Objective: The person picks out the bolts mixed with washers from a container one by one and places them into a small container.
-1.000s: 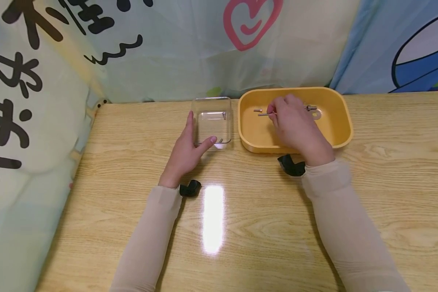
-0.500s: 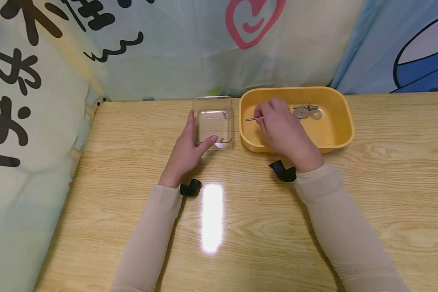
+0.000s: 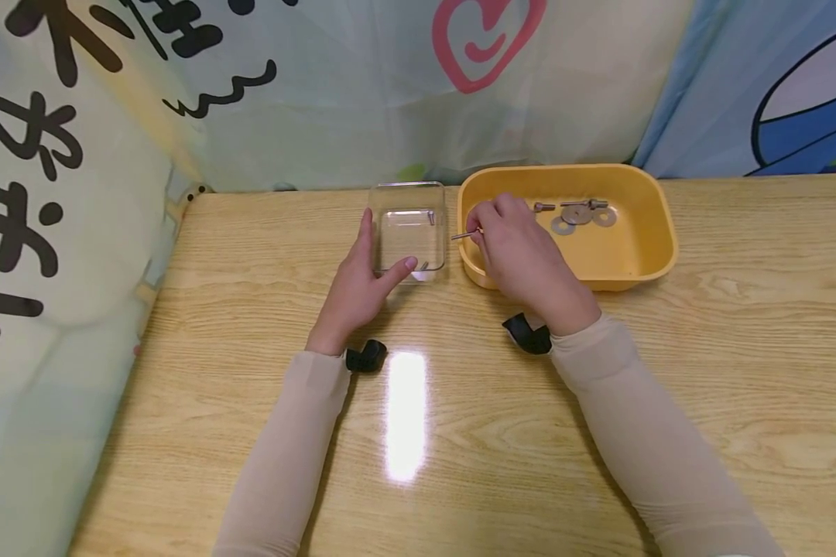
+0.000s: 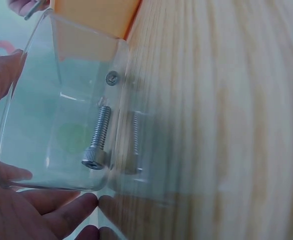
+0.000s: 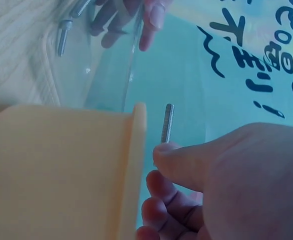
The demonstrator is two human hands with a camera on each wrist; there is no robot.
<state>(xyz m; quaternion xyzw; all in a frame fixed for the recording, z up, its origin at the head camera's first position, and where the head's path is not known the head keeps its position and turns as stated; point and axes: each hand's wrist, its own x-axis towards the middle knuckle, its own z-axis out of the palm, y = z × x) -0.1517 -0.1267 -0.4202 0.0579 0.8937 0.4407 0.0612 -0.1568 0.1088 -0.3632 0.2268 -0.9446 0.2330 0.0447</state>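
Metal screw [image 5: 168,122] in right grip [image 3: 525,255]

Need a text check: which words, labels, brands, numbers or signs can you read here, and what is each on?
Probably "不": a large dark character on the backdrop cloth.
Other dark characters, same cloth: slanted or cut off, so I can't read them for certain.
Pink heart with a smile-like curve: a drawing on that cloth, no words.
Yellow tray, clear box, held threaded piece: no readable marking.
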